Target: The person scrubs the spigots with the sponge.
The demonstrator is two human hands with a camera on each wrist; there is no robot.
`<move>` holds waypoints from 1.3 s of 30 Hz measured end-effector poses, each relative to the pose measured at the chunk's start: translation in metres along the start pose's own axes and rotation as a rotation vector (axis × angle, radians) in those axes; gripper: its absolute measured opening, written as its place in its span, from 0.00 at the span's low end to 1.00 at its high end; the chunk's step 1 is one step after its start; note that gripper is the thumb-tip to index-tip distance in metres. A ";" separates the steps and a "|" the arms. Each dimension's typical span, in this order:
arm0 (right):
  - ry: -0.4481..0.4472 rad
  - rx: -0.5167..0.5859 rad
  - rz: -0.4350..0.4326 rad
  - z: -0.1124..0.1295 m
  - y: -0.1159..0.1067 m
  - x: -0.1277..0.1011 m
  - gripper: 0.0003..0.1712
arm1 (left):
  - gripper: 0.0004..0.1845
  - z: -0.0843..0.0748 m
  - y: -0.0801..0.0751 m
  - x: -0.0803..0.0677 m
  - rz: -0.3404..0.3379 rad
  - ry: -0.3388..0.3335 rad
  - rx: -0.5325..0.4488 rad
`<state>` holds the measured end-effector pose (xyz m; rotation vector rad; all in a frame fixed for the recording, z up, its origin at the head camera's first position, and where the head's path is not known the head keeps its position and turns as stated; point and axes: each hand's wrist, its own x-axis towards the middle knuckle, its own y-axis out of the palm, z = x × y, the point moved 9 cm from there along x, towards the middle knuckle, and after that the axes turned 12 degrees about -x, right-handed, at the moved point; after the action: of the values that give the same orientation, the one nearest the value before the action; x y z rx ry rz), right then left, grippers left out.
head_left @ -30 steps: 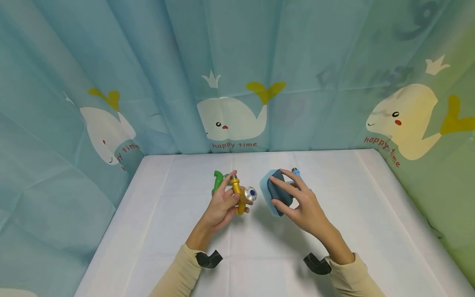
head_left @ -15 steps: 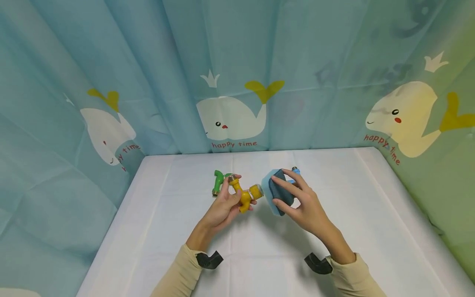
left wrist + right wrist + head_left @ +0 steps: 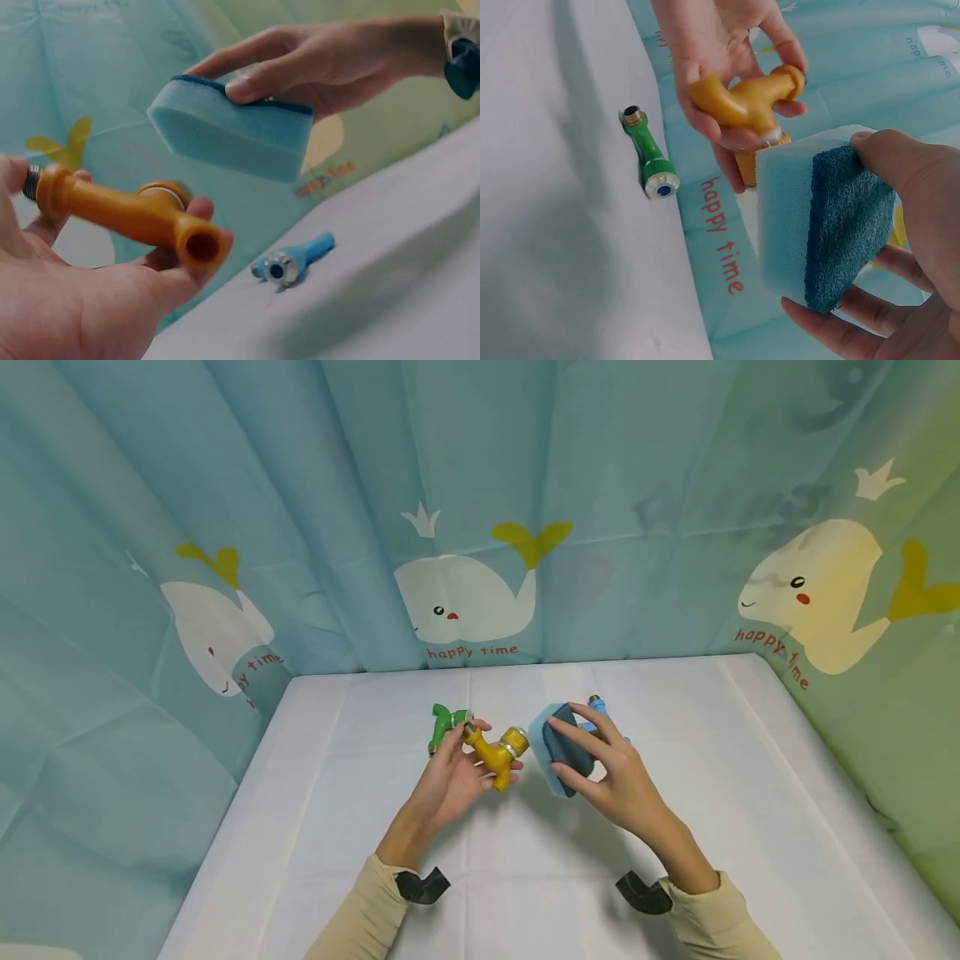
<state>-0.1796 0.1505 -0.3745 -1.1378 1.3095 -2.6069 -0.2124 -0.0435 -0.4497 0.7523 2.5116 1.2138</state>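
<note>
My left hand (image 3: 447, 789) holds a yellow tap (image 3: 491, 755), palm turned up, the tap lying across the curled fingers. Its threaded end (image 3: 31, 182) is near the thumb, and the open spout (image 3: 202, 246) faces the left wrist camera. The ribbed knob (image 3: 514, 741) points toward the sponge. In my right hand (image 3: 622, 781) a two-layer sponge (image 3: 558, 758) is pinched between thumb and fingers. Its dark scouring pad (image 3: 847, 225) is on the palm side, while the light blue foam (image 3: 784, 217) faces the tap. Both things are held above the table.
A green tap (image 3: 441, 727) lies on the white-covered table (image 3: 337, 827) behind the left hand. Behind the right hand lies a blue tap (image 3: 289, 262), partly hidden in the head view. A whale-printed curtain (image 3: 465, 460) hangs round the table's back and sides.
My left hand has turned the yellow tap so its knob swings from facing the camera to pointing right, and its thumb has moved off the tap's body. The right hand and sponge barely move.
</note>
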 end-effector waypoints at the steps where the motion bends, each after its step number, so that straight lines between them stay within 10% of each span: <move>1: -0.002 -0.001 0.002 0.000 0.001 0.000 0.38 | 0.20 0.000 0.000 0.000 0.007 0.002 -0.011; 11: -0.045 0.028 0.006 0.008 0.005 0.004 0.38 | 0.58 0.004 0.005 0.000 0.080 0.041 0.031; 39: -0.133 0.016 0.010 0.036 0.020 0.013 0.34 | 0.56 -0.006 0.008 0.002 0.112 0.234 0.122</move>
<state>-0.1736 0.1086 -0.3667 -1.2732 1.2620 -2.4815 -0.2136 -0.0423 -0.4400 0.8343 2.7885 1.2599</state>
